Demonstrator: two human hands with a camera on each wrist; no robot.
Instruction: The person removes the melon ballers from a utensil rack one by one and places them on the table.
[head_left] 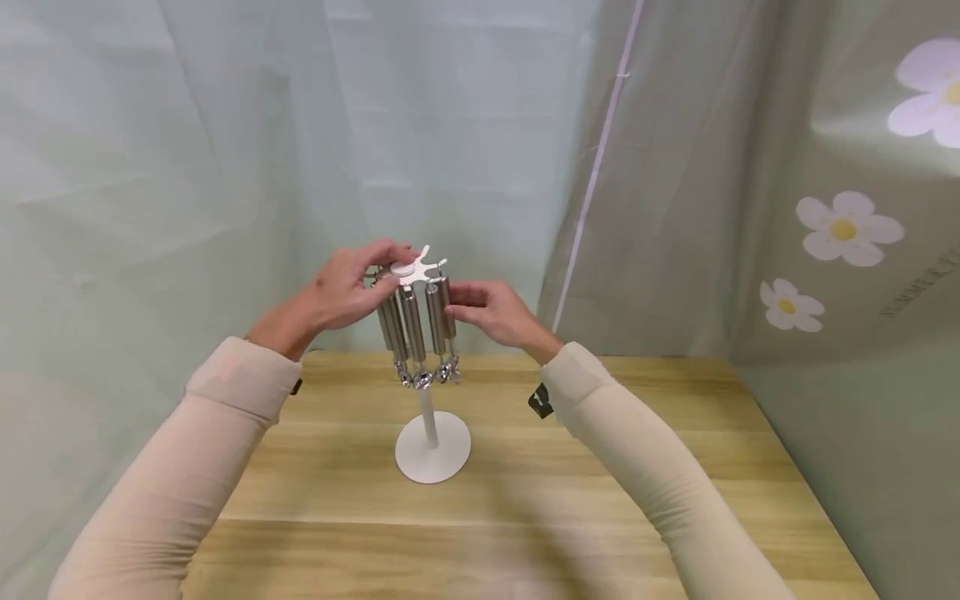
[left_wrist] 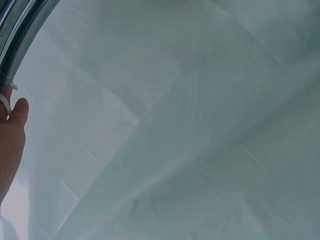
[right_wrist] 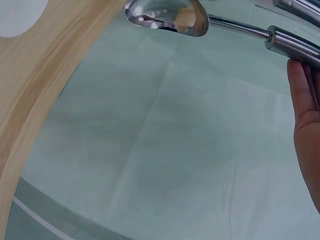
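Note:
A white stand point(head_left: 429, 417) with a round base point(head_left: 432, 454) rises from the wooden table point(head_left: 675, 400). Several steel utensils point(head_left: 415, 325) hang by their handles from its white star-shaped top point(head_left: 426, 267). My left hand point(head_left: 393, 268) reaches in from the left and pinches that top, fingers over the hub. In the left wrist view a steel handle point(left_wrist: 22, 30) and a white hook point(left_wrist: 5, 102) show beside my thumb point(left_wrist: 12, 135). My right hand point(head_left: 457, 302) lies with straight fingers point(right_wrist: 305, 110) against the rightmost handle point(right_wrist: 295, 45), whose spoon bowl point(right_wrist: 167, 17) hangs free.
Pale green sheets point(head_left: 225, 167) hang close behind the table, and a flowered cloth point(head_left: 840, 233) hangs to the right. The table's right edge point(head_left: 795, 467) runs along that cloth. Bare wood lies around the stand's base.

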